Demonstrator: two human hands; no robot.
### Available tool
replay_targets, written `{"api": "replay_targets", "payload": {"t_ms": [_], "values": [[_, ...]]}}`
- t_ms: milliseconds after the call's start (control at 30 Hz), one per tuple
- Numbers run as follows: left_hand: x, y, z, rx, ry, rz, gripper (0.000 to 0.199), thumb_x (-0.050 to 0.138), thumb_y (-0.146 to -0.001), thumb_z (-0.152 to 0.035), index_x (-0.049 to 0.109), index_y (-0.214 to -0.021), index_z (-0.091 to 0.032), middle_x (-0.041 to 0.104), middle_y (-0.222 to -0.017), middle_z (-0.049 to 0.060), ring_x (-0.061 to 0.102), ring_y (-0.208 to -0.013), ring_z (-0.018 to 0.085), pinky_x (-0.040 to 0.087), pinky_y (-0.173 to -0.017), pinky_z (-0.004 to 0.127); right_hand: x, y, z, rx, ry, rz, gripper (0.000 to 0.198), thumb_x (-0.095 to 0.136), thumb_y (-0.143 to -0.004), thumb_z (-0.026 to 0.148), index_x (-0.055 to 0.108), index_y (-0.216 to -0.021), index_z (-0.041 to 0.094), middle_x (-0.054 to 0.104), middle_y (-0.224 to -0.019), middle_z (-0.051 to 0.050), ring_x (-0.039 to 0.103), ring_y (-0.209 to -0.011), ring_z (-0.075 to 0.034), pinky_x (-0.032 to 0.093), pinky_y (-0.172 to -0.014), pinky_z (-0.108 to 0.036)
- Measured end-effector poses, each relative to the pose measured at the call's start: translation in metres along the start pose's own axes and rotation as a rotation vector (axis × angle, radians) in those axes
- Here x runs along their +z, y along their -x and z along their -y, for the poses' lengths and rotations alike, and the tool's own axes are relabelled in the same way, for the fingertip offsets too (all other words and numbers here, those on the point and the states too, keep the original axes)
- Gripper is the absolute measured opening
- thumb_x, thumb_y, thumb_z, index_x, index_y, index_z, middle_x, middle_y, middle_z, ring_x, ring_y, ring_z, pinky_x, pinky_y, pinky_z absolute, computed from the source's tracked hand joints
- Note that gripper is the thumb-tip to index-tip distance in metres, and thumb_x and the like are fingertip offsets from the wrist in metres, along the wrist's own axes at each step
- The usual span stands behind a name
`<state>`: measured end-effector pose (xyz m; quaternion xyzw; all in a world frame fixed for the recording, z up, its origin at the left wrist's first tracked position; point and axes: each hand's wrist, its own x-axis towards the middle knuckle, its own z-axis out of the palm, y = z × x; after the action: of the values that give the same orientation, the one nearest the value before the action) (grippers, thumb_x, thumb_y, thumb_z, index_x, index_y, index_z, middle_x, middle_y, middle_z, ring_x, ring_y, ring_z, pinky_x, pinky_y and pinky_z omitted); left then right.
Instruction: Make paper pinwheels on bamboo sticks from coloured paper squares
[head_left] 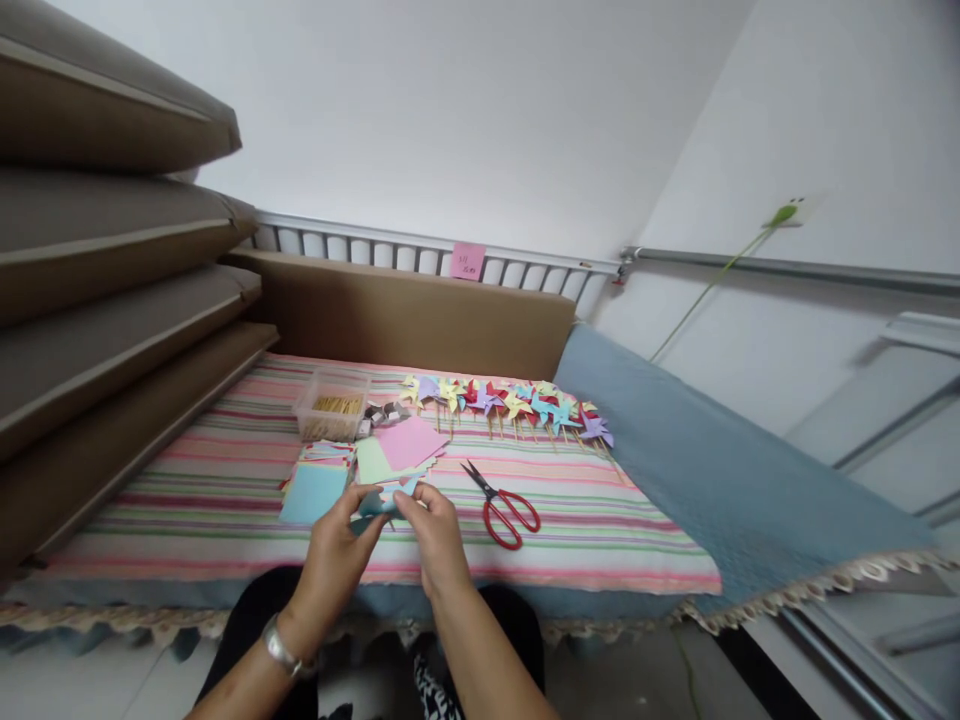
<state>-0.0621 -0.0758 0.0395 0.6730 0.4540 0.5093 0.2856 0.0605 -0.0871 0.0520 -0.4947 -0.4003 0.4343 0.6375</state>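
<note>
Both hands hold a small piece of blue paper [380,503] over the near edge of the striped cloth. My left hand [339,540] pinches its left side, and a silver bracelet circles that wrist. On the paper's right side, the thumb and fingers of my right hand [433,530] are closed. The paper looks cut and bent; its exact shape is partly covered by my fingers. Scissors [499,505] with red handles lie right of my right hand, blades slightly apart. Behind my hands are a blue paper stack [318,492] and pink and green sheets [409,443].
A clear plastic box [304,415] of thin sticks stands at the back left, near small dark items [386,412]. Several finished paper pinwheels [517,404] lie in a row at the back. Stacked brown cushions [120,290] rise on the left; a brown board [405,310] stands behind.
</note>
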Motion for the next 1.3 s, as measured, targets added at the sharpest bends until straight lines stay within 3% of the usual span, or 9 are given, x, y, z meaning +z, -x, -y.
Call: {"api": "replay_targets", "payload": {"t_ms": [167,267,433,567,700,967,1167,1300], "values": [[0.001,0.004,-0.009,-0.005,0.111,-0.037,0.026,0.071,-0.066,-0.026,0.068,-0.091,-0.025,0.069,-0.092,0.003,0.061,-0.089,0.023,0.038,-0.090,0.030,-0.002,0.002,0.000,0.011,-0.001,0.029,0.021,0.066,-0.065,0.034,0.058,-0.059,0.015,0.064,-0.069,-0.001,0.056,-0.070,-0.016,0.041,-0.064,-0.025],[-0.001,0.002,-0.012,-0.062,0.192,-0.051,0.026,0.074,-0.062,-0.024,0.069,-0.089,-0.023,0.070,-0.090,0.004,0.061,-0.089,0.023,0.040,-0.086,0.029,-0.003,0.003,0.005,-0.004,0.014,0.061,0.022,0.063,-0.070,0.036,0.060,-0.065,0.015,0.060,-0.061,0.001,0.055,-0.063,-0.015,0.042,-0.061,-0.024],[-0.017,-0.006,-0.006,-0.388,0.555,-0.078,0.036,0.079,-0.053,-0.026,0.067,-0.085,-0.016,0.069,-0.076,0.004,0.060,-0.068,0.019,0.044,-0.063,0.026,-0.013,0.011,0.012,-0.083,0.104,0.088,0.025,0.059,-0.076,0.035,0.063,-0.090,0.016,0.066,-0.089,-0.006,0.061,-0.083,-0.018,0.047,-0.074,-0.027],[-0.030,-0.004,-0.002,-0.562,0.726,-0.076,0.037,0.082,-0.048,-0.024,0.065,-0.079,-0.012,0.066,-0.065,0.001,0.056,-0.055,0.013,0.041,-0.056,0.023,-0.016,0.024,0.008,-0.294,0.347,0.152,0.027,0.058,-0.077,0.023,0.063,-0.103,0.017,0.065,-0.102,-0.008,0.060,-0.092,-0.020,0.047,-0.082,-0.031],[-0.032,0.001,-0.006,-0.572,0.807,-0.042,0.041,0.083,-0.045,-0.023,0.066,-0.081,-0.012,0.068,-0.070,0.004,0.059,-0.059,0.015,0.043,-0.059,0.024,-0.010,0.034,0.008,-0.466,0.506,0.222,0.035,0.055,-0.077,0.011,0.062,-0.109,0.021,0.064,-0.105,-0.006,0.057,-0.100,-0.019,0.043,-0.090,-0.031],[-0.030,0.003,-0.013,-0.574,0.828,-0.062,0.035,0.083,-0.044,-0.022,0.065,-0.073,-0.013,0.065,-0.060,0.000,0.055,-0.053,0.011,0.040,-0.056,0.022,-0.005,0.037,0.009,-0.648,0.784,0.157,0.035,0.050,-0.080,0.008,0.063,-0.109,0.022,0.067,-0.099,-0.006,0.057,-0.093,-0.022,0.042,-0.084,-0.037],[-0.032,0.007,-0.012,-0.561,0.826,-0.028,0.036,0.083,-0.044,-0.024,0.065,-0.074,-0.013,0.064,-0.061,0.000,0.055,-0.054,0.013,0.040,-0.057,0.024,0.001,0.039,0.009,-0.682,0.780,0.160,0.033,0.048,-0.080,0.007,0.066,-0.102,0.023,0.068,-0.093,-0.006,0.058,-0.090,-0.021,0.042,-0.083,-0.036],[-0.036,0.005,-0.009,-0.580,0.827,-0.055,0.036,0.083,-0.044,-0.022,0.065,-0.073,-0.012,0.065,-0.062,0.001,0.056,-0.055,0.013,0.041,-0.058,0.024,-0.006,0.038,0.009,-0.598,0.699,0.157,0.033,0.052,-0.079,0.011,0.063,-0.108,0.020,0.066,-0.098,-0.007,0.058,-0.095,-0.021,0.043,-0.086,-0.035]]}}
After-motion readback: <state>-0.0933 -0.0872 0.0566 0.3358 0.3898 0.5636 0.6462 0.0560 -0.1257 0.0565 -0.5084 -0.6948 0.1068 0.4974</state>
